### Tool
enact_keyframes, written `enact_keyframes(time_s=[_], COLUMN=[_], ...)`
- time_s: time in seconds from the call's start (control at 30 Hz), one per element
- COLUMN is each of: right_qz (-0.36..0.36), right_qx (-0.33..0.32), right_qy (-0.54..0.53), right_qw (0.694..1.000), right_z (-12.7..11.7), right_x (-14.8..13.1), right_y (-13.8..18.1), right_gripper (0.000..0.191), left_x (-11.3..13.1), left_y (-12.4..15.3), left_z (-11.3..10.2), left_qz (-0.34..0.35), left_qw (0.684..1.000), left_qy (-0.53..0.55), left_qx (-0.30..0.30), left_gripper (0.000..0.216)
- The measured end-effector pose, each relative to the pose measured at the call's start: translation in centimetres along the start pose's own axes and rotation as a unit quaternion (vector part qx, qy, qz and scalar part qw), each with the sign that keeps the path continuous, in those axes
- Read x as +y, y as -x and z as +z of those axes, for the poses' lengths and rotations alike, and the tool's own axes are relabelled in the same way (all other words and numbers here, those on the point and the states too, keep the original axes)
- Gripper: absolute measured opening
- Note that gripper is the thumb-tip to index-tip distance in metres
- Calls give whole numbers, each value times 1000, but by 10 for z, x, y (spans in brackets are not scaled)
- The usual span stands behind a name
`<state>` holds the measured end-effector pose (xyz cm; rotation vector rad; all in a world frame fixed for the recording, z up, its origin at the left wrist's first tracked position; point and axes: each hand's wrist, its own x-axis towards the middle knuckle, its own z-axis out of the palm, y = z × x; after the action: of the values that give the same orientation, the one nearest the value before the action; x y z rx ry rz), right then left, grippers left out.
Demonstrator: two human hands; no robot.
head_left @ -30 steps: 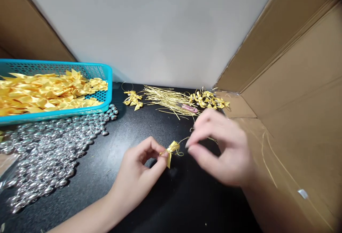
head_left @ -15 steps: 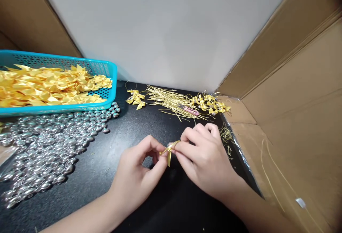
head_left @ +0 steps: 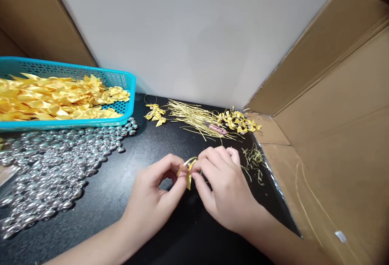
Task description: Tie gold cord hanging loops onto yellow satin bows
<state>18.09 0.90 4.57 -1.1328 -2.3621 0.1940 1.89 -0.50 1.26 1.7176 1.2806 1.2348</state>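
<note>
A small yellow ribbon bow (head_left: 189, 170) with a thin gold cord on it is pinched between both my hands, just above the black table (head_left: 152, 143). My left hand (head_left: 154, 200) grips its left side with thumb and forefinger. Fingers closed, my right hand (head_left: 226, 192) pinches the right side of the bow and the cord. Behind them lies a bundle of gold cords (head_left: 194, 116), with a pink clip (head_left: 217, 128) on it.
A teal basket (head_left: 121, 79) of yellow bows stands at the back left. Several silver beads (head_left: 57, 163) are spread in front of it. Finished bows (head_left: 154, 113) and a second cluster (head_left: 238, 120) lie at the back, cord scraps (head_left: 253, 160) at right. Cardboard walls (head_left: 334, 107) close in the right side.
My right hand came in from the right and closed on the bow beside my left hand. The cord loop that trailed out to the right is drawn in.
</note>
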Motion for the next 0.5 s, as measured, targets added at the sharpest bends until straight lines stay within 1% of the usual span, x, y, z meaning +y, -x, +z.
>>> enact_keyframes(time_s=[0.1,0.23,0.4,0.5], right_qz=[15,8,-1,1], right_qx=[-10,-12,15,8], right_qy=[-7,3,11,6], right_qw=[1000,1000,1000,1000], right_z=[-1,-1,3,5], right_x=[2,6,9,11], right_y=[-2,-2,-2,-3], right_gripper=[7,8,11,9], left_x=[-1,-1,-1,-1], left_y=[-1,-1,-1,-2], left_z=[2,2,-1,-2], left_qz=[-3,-10,-15,-13], left_qw=[1000,1000,999,999], left_qy=[7,10,-6,-19], left_qx=[7,-7,-28,-25], left_gripper=[9,7,8,8])
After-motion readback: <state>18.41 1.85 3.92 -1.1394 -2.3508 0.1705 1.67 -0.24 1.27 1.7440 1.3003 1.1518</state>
